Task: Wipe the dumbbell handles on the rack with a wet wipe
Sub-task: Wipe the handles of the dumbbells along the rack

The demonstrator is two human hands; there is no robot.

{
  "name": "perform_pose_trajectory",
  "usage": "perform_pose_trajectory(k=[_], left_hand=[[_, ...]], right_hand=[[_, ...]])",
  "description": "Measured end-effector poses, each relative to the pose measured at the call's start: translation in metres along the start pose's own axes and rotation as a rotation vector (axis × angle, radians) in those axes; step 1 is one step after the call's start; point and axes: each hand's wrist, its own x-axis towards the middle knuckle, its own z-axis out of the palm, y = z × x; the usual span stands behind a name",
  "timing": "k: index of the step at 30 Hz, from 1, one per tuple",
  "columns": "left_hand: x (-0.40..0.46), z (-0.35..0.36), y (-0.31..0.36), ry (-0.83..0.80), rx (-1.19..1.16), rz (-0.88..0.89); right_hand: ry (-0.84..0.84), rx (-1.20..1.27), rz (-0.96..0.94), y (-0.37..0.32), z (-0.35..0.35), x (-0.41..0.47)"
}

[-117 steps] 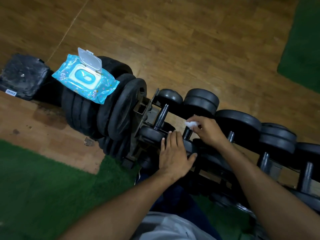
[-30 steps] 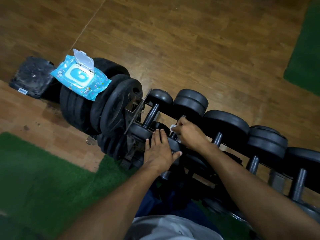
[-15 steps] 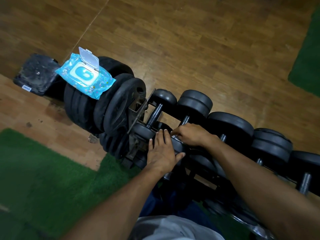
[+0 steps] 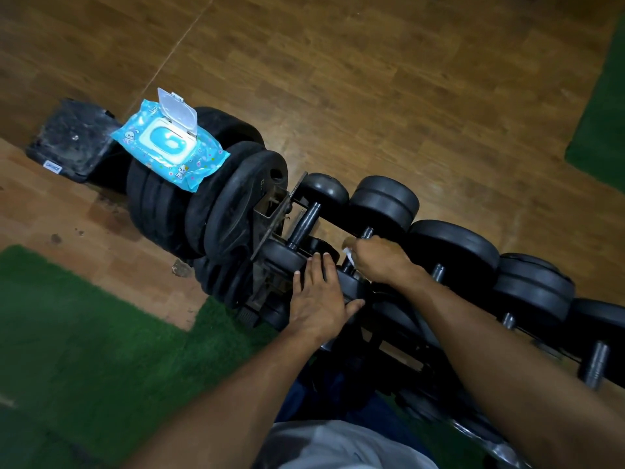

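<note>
- Wood-grain flooring (image 4: 372, 79) fills the far half of my view, with green turf (image 4: 84, 350) at the near left and another green patch (image 4: 602, 106) cut off at the right edge.
- On the upright stack of black weight plates (image 4: 203, 204) I see a blue wet wipe pack (image 4: 169, 148), soft and crinkly, its white flip lid (image 4: 177, 110) standing open; I cannot make out any wipes inside the opening.
- Left of the plates sits a scuffed black square block (image 4: 71, 138) on the floor.
- I count a row of round black dumbbells on the rack (image 4: 274, 211), their heads matte and rubbery, their handles dark metal bars.
- My right hand (image 4: 378, 262) is curled round the handle of the second dumbbell (image 4: 382, 204), gripping the wet wipe (image 4: 348, 253) against the bar; only a small white corner of it shows past the knuckles.
- The handle itself is mostly hidden under that fist, with just its far end (image 4: 367, 231) visible.
- My left hand (image 4: 318, 299) lies flat, fingers straight, pressing on the near head of that same dumbbell and holding nothing.
- The first dumbbell's handle (image 4: 304, 226) lies bare beside it.
- Lower rack tiers are lost in shadow beneath my arms, and the far-right dumbbells (image 4: 534, 292) run out of view.
</note>
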Motion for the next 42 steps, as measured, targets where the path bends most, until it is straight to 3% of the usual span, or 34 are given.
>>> perform_pose_trajectory(k=[3, 7, 12, 16, 20, 25, 27, 31, 36, 42], left_hand=[[0.0, 0.001, -0.002, 0.017, -0.014, 0.01], [-0.001, 0.002, -0.003, 0.028, -0.003, 0.019], [-0.001, 0.001, -0.002, 0.024, 0.008, 0.015], [-0.001, 0.0, -0.002, 0.012, 0.011, 0.01], [-0.002, -0.002, -0.001, 0.005, 0.022, 0.006], [-0.001, -0.004, 0.0, -0.015, 0.043, -0.001], [-0.001, -0.005, 0.001, -0.024, 0.063, -0.004], [-0.001, -0.006, 0.002, -0.039, 0.095, -0.015], [-0.002, -0.007, 0.003, -0.031, 0.113, -0.017], [-0.003, -0.007, 0.005, -0.036, 0.141, -0.025]], right_hand=[[-0.146, 0.183, -0.115, -0.001, 0.008, -0.005], [-0.083, 0.424, -0.119, 0.013, 0.01, -0.018], [-0.017, 0.959, 0.056, 0.032, 0.02, -0.039], [0.072, 1.224, 0.311, 0.032, 0.033, -0.037], [-0.163, 1.323, 0.385, 0.03, 0.04, -0.022], [-0.251, 1.368, 0.461, 0.031, 0.04, -0.014], [-0.173, 1.516, 0.53, 0.031, 0.038, -0.008], [0.144, 1.836, 0.643, 0.038, 0.03, 0.002], [0.198, 1.755, 0.625, 0.036, 0.03, -0.005], [0.011, 1.469, 0.479, 0.041, 0.023, -0.034]])
